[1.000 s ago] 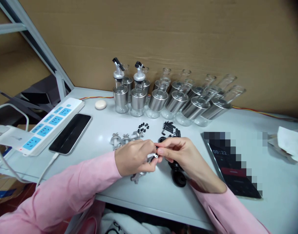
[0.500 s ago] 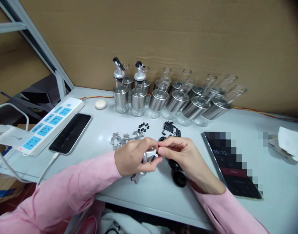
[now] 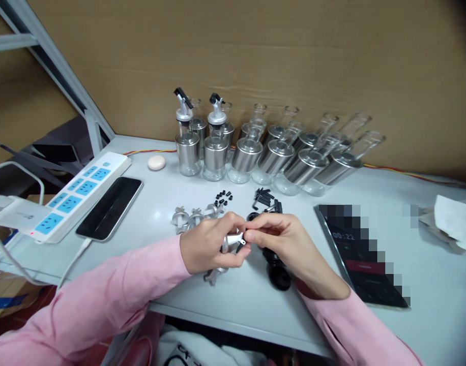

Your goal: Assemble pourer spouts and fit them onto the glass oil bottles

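Observation:
A silver pour spout [image 3: 233, 242] is wrapped in the fingers of my left hand [image 3: 210, 241], its narrow tip pointing right. My right hand [image 3: 284, 239] pinches at that tip with thumb and forefinger; a small dark part shows there, mostly covered by the fingers. Around my hands lie more silver spout bodies [image 3: 195, 217], small black sleeves [image 3: 223, 196], short black strips [image 3: 264, 196] and black stopper parts [image 3: 279, 277]. Some of these parts are partly hidden under my hands.
Glass bottles with steel sleeves [image 3: 245, 155] stand in rows at the back, two front ones carrying spouts. To the left lie a power strip [image 3: 80, 195], a phone [image 3: 110, 208] on a cable and a white oval object [image 3: 156, 162]. A tablet-like device [image 3: 360, 259] lies right.
Both hands stay together at the spout's tip with nearly the same grip. The whole view has shifted very slightly.

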`<action>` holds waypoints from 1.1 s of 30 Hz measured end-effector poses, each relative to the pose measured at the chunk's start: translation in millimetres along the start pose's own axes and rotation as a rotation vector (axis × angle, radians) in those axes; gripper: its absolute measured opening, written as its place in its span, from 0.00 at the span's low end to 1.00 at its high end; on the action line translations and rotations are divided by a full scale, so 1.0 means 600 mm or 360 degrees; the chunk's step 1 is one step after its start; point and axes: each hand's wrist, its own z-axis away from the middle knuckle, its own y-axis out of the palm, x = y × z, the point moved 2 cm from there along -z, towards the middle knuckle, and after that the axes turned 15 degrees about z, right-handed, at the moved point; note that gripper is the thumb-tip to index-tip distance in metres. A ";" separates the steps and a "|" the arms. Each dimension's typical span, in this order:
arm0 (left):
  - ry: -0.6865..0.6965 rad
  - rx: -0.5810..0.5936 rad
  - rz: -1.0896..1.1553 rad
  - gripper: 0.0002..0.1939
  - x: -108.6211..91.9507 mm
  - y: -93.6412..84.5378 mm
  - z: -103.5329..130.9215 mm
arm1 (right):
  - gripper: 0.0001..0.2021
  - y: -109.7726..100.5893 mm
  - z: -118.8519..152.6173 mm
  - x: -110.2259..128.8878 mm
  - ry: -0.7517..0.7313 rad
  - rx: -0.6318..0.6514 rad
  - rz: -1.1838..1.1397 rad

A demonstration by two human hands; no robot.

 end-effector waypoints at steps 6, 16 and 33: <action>0.0068 0.0051 0.0156 0.16 -0.003 -0.001 0.001 | 0.03 -0.001 0.006 0.004 0.0055 0.0132 -0.0109; 0.0233 -0.0016 -0.0036 0.27 0.003 -0.003 -0.001 | 0.06 0.005 0.007 0.001 0.0074 0.0405 -0.0255; 0.0247 0.0093 -0.0134 0.26 0.013 0.008 0.004 | 0.17 0.019 0.007 -0.001 -0.0209 0.0209 -0.0007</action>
